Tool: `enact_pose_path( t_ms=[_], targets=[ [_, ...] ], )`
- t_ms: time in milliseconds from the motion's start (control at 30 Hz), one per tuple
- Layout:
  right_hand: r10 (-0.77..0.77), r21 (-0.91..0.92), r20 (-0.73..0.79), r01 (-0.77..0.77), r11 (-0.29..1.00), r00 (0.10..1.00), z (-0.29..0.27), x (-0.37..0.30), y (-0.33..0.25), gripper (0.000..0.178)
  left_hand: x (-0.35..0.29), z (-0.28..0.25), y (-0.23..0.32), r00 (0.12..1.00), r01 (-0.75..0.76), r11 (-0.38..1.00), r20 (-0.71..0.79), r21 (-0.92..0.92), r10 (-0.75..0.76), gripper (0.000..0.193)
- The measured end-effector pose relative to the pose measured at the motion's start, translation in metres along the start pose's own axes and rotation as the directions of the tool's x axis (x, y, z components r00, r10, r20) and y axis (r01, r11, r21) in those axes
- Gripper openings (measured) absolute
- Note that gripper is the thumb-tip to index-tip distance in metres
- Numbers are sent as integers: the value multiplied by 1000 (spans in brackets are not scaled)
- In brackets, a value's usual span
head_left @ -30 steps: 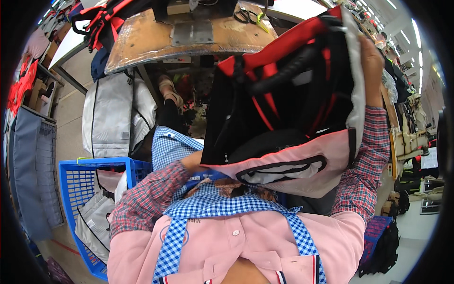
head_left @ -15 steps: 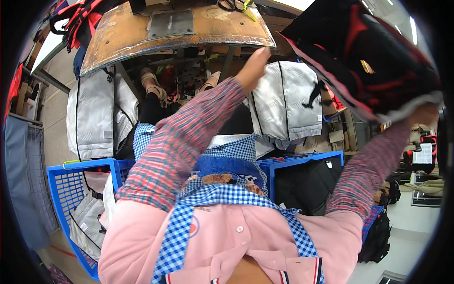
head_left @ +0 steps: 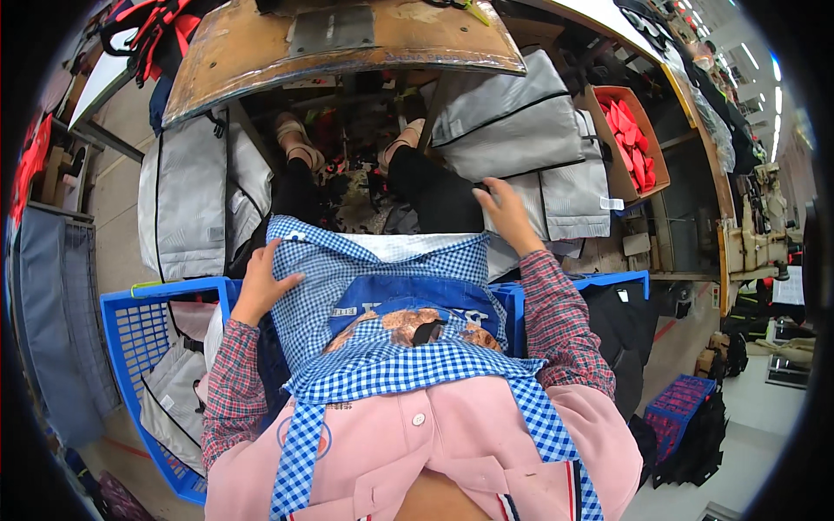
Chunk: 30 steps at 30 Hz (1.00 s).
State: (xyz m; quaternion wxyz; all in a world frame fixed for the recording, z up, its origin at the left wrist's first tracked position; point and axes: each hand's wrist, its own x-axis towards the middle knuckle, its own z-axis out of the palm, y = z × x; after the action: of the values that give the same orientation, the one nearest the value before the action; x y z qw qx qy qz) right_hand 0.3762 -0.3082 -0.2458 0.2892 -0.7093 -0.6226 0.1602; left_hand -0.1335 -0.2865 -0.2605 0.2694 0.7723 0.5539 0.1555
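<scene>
1. Workshop floor (head_left: 120,217) shows at the left, beyond the seated person.
2. Worn wooden desk (head_left: 443,39) spans the top, with a grey metal plate (head_left: 332,30) on it.
3. Blue-and-white checked apron (head_left: 382,369) covers the person's front and lap.
4. Silver-grey fabric pieces (head_left: 512,122) with black edging are piled beside the right leg, below the desk's right corner; a similar stack (head_left: 187,195) stands left of the legs.
5. Two blue baskets flank the person: the left basket (head_left: 130,334) holds pale pieces, the right basket (head_left: 591,280) black fabric.
6. Brown carton (head_left: 658,169) sits to the right of the silver-grey pile, filled with red pieces (head_left: 627,143).
7. Left hand (head_left: 261,282) is at the apron's left edge, fingers parted and released.
8. Right hand (head_left: 511,213) is just beside the silver-grey pile, fingers spread and released; I cannot tell whether they touch it.
</scene>
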Motion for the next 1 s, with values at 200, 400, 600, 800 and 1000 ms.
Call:
enact_pose_path(
  t_ms=[200, 400, 600, 800, 1000],
  targets=[
    [-62, -156, -16, 59, 986, 998, 32, -1, -50, 47, 4, 22, -4, 976, 86, 995, -195, -47, -94, 23],
    [-207, -203, -78, 187, 961, 975, 37, 0, -57, 23, 15, 7, -20, 856, 97, 991, -501, -97, -132, 15],
    [-3, -78, -260, -18, 997, 966, 48, 18, -20, 27, -19, -16, -35, 867, 125, 953, -437, -277, -241, 20],
    [271, 55, -253, -266, 963, 929, 53, 32, 63, 29, -36, -18, -29, 880, 164, 946, -392, -281, -269, 22],
    [396, -37, -229, -414, 909, 889, 45, 95, 143, 43, -7, 18, 7, 917, 148, 979, -352, -139, -189, 40]
  ],
)
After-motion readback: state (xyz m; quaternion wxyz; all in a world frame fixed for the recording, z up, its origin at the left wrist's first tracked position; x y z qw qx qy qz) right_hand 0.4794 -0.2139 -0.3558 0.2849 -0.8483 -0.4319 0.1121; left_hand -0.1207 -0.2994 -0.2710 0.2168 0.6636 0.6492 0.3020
